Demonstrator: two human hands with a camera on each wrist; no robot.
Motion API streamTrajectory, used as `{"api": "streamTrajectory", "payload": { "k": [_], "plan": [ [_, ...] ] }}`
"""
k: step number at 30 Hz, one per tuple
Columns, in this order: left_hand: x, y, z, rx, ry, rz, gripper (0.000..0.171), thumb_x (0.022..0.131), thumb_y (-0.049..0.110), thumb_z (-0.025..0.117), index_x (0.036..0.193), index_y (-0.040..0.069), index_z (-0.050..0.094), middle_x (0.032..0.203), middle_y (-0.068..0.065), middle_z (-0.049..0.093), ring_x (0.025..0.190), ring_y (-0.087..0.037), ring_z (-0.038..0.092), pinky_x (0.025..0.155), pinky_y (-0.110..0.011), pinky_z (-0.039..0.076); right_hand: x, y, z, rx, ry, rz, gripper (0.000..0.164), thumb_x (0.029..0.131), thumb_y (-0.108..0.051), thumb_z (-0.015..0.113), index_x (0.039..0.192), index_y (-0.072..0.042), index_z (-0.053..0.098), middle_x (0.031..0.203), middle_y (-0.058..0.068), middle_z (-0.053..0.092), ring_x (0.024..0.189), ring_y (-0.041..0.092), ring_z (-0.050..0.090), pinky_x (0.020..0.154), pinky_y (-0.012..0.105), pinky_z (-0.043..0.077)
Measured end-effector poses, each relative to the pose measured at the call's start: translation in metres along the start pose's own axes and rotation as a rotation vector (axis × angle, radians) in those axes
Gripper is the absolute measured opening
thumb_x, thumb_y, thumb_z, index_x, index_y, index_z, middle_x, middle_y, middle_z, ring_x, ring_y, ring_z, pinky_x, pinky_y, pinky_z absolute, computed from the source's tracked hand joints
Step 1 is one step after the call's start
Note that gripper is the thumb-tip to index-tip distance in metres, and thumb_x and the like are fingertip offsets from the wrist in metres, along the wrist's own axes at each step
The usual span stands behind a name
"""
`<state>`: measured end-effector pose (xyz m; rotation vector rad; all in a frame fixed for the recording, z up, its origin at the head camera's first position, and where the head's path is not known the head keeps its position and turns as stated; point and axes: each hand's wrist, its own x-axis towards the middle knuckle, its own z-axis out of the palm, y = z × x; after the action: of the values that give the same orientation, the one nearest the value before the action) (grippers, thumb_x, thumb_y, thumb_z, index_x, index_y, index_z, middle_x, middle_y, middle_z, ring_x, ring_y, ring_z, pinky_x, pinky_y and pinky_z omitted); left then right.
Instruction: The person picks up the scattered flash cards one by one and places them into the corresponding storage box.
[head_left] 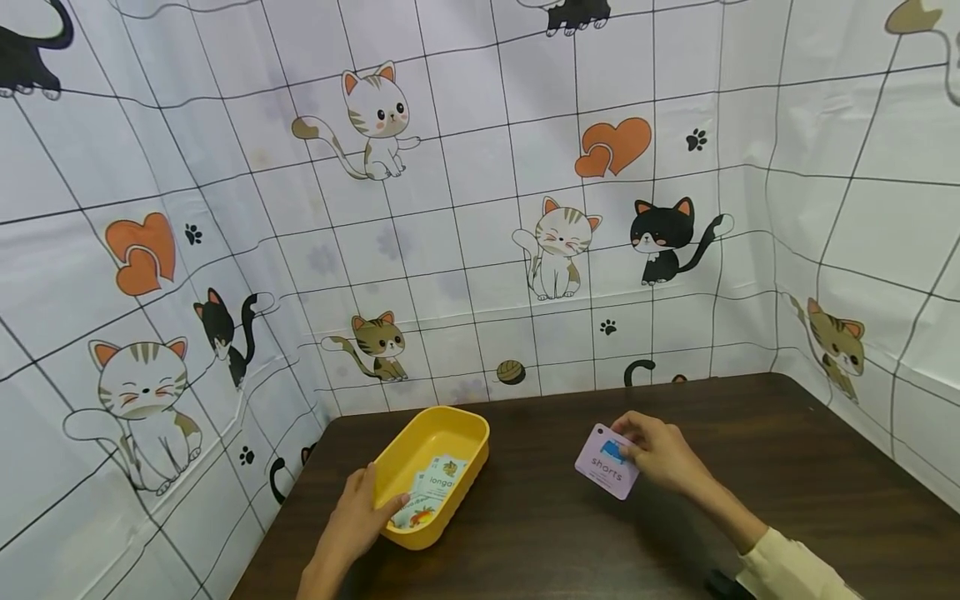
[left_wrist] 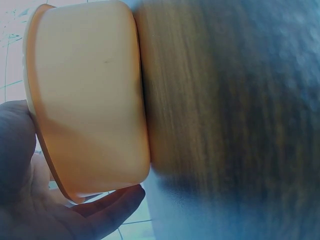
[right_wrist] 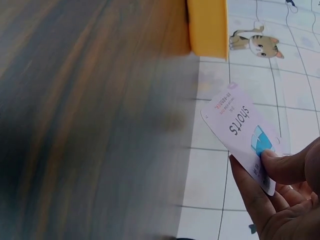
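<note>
On the left of the head view, my left hand (head_left: 354, 518) grips a yellow plastic tub (head_left: 480, 454) at its near left side, thumb over the rim and fingers along the outer wall. The left wrist view shows the tub's side (left_wrist: 90, 95) close up, standing on the table. Inside lie several picture cards (head_left: 438, 482), one with an orange fruit, partly overlapping. Between thumb and fingers my right hand (head_left: 663, 450) pinches a lilac flashcard (head_left: 603, 467) reading "shorts", with blue shorts drawn on it. In the right wrist view the flashcard (right_wrist: 230, 120) is held tilted above the table.
A dark brown wooden table (head_left: 540, 533) lies under both hands. White sheeting (head_left: 465, 192) printed with grid lines, cats and hearts rises behind the table and along both sides. A small dark object (head_left: 726, 585) shows beside the right sleeve (head_left: 791, 571).
</note>
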<state>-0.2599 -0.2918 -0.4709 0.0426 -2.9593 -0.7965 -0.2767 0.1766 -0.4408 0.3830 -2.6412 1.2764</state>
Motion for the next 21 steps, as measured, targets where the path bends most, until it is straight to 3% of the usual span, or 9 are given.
{"api": "streamTrajectory", "payload": {
  "k": [21],
  "plan": [
    [0.001, -0.002, 0.000, -0.001, -0.006, -0.002, 0.102, 0.101, 0.057, 0.070, 0.165, -0.011, 0.027, 0.162, -0.036, 0.037, 0.134, -0.050, 0.056, 0.108, -0.067, 0.049, 0.029, -0.031, 0.035, 0.022, -0.026, -0.067, 0.020, 0.096, 0.008, 0.069, 0.114, -0.002, 0.071, 0.097, 0.011, 0.078, 0.081, 0.019, 0.074, 0.068, 0.034, 0.059]
  ]
}}
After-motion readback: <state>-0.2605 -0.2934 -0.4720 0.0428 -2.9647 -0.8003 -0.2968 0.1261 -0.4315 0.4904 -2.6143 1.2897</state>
